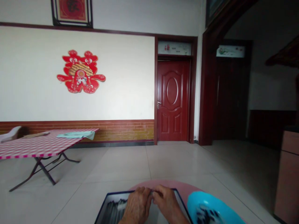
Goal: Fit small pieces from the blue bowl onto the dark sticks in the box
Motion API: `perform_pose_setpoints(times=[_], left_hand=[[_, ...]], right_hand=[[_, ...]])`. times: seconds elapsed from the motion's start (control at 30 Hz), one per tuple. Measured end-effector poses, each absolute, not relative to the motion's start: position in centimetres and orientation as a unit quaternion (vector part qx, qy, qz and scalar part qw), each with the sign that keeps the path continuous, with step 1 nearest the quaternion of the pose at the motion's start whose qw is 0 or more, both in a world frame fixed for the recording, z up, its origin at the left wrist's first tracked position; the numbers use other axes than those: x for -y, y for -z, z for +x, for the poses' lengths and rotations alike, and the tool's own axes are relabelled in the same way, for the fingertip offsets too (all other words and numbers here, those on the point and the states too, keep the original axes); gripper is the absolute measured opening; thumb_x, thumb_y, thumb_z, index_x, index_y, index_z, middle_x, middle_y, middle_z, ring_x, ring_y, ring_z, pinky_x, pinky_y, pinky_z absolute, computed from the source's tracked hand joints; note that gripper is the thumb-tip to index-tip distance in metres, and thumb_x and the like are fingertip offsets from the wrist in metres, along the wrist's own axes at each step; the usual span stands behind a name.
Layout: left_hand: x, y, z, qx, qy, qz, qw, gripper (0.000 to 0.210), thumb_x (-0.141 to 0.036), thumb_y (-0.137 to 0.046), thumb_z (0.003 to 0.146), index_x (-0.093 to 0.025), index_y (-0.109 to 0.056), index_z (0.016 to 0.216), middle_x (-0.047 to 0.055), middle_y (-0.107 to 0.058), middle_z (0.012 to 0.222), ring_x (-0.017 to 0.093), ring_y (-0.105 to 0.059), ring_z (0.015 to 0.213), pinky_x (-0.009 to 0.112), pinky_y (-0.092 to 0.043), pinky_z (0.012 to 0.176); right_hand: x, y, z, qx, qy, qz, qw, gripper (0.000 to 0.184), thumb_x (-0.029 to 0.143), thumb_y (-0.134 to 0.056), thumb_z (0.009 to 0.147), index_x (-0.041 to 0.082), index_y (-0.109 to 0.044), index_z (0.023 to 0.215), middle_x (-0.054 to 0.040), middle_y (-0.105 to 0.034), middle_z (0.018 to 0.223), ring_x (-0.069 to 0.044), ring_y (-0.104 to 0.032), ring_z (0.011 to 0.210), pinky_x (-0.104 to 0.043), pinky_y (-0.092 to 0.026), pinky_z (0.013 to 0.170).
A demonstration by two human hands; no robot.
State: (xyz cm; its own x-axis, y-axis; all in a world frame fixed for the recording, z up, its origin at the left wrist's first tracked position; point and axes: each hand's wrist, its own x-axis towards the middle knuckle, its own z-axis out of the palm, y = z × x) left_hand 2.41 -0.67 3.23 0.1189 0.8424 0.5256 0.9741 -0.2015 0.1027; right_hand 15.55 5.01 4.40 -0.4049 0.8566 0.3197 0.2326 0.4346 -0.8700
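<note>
My left hand (139, 203) and my right hand (166, 202) meet over the far edge of a shallow box (109, 199) with white inner walls and a dark rim. The fingers of both are closed in a pinch, fingertips almost touching. Whatever they pinch is small and mostly hidden by the fingers. On the left side of the box lies a row of slim, dark, stick-like pieces (114, 211), partly covered by my left hand. Beside the box, nearest my right hand, a bright blue basin (193, 199) contains small black and white pieces (207, 214), too blurred to name.
Box and basin rest on a round pink surface (184, 186). Further left stands a folding table (35, 147) with a checked cover and a pale green cloth (77, 134). A wooden cabinet (288, 177) is at the right edge. Beyond the tiled floor (116, 165) is a red door (174, 99).
</note>
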Motion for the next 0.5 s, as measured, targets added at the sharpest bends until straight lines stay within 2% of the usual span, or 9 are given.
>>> perform_pose_setpoints(times=[0.1, 0.17, 0.27, 0.4, 0.5], left_hand=[[0.6, -3.1, 2.5, 0.618, 0.248, -0.734, 0.131, 0.019, -0.015, -0.039, 0.087, -0.021, -0.057, 0.087, 0.004, -0.063, 0.082, 0.019, -0.061, 0.080, 0.028, -0.046, 0.071], [0.6, -3.3, 2.8, 0.612, 0.251, -0.737, 0.137, 0.020, -0.016, -0.037, 0.087, -0.021, -0.057, 0.090, 0.005, -0.064, 0.083, 0.019, -0.061, 0.080, 0.028, -0.046, 0.071], [0.9, -4.0, 3.0, 0.610, 0.247, -0.740, 0.139, 0.023, -0.021, -0.037, 0.089, -0.023, -0.057, 0.100, 0.005, -0.065, 0.082, 0.018, -0.062, 0.078, 0.026, -0.045, 0.067], [1.2, -4.9, 2.6, 0.647, 0.228, -0.717, 0.122, 0.025, -0.025, -0.036, 0.091, -0.027, -0.061, 0.094, 0.002, -0.065, 0.076, 0.017, -0.063, 0.071, 0.024, -0.044, 0.061], [1.2, -5.1, 2.2, 0.661, 0.219, -0.706, 0.134, 0.025, -0.023, -0.038, 0.090, -0.026, -0.063, 0.087, 0.003, -0.065, 0.075, 0.017, -0.062, 0.070, 0.024, -0.043, 0.061]], right_hand=[[-5.5, -2.9, 15.4, 0.637, -0.534, -0.388, 0.399, 0.013, 0.029, -0.057, 0.063, 0.019, -0.065, 0.064, 0.0000, -0.062, 0.055, -0.014, -0.052, 0.049, -0.025, -0.037, 0.047], [-5.6, -2.6, 15.8, 0.573, -0.618, -0.375, 0.385, 0.021, 0.036, -0.062, 0.061, 0.018, -0.065, 0.071, -0.0012, -0.064, 0.060, -0.015, -0.056, 0.054, -0.025, -0.040, 0.050], [-5.7, -2.8, 16.5, 0.518, -0.672, -0.350, 0.398, 0.029, 0.042, -0.066, 0.060, 0.017, -0.063, 0.075, -0.0045, -0.068, 0.071, -0.017, -0.062, 0.066, -0.025, -0.043, 0.056], [-6.7, -3.1, 17.5, 0.478, -0.623, -0.393, 0.479, 0.032, 0.048, -0.059, 0.067, 0.019, -0.059, 0.080, -0.0089, -0.069, 0.084, -0.022, -0.064, 0.081, -0.030, -0.047, 0.065], [-7.1, -3.6, 18.1, 0.567, -0.458, -0.443, 0.522, 0.029, 0.041, -0.055, 0.071, 0.019, -0.060, 0.089, -0.0122, -0.067, 0.097, -0.026, -0.060, 0.095, -0.036, -0.046, 0.079]])
